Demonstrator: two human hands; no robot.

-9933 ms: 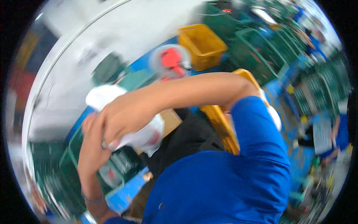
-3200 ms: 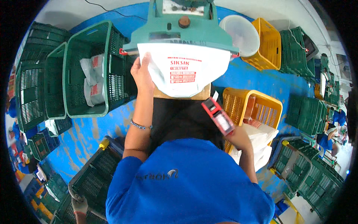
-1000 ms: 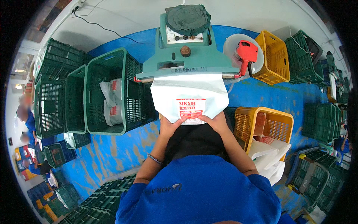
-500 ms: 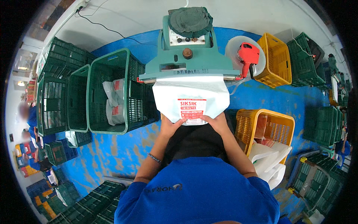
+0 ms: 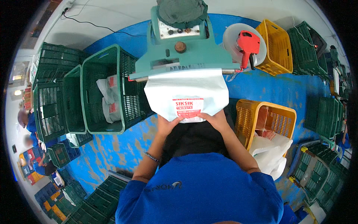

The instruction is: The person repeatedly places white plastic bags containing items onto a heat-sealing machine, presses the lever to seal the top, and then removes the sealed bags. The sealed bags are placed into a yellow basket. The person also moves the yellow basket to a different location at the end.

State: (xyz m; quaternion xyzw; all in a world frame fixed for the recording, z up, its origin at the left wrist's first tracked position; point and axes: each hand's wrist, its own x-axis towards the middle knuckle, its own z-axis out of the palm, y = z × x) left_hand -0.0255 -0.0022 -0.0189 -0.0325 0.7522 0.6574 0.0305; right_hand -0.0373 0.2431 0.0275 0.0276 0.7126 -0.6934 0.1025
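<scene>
A white plastic bag (image 5: 186, 89) with a red printed label is stretched out in front of me. Its far edge lies at the jaw of a green bag sealing machine (image 5: 153, 61), where the edge itself is hidden. My left hand (image 5: 168, 124) grips the near left part of the bag, thumb on top beside the label. On the near right part, my right hand (image 5: 216, 120) has its thumb on top as well. The other fingers of both hands are under the bag and out of sight.
Left of the machine, a green crate (image 5: 85, 93) holds white bags (image 5: 109, 99). At the right a yellow crate (image 5: 242, 108) contains more white bags (image 5: 270, 153). A red label gun (image 5: 249, 46) rests on a round translucent container (image 5: 231, 39). Several people are far left.
The view has shifted slightly, so the machine sits a little higher and more to the left. Both hands still hold the bag at the machine's jaw.
</scene>
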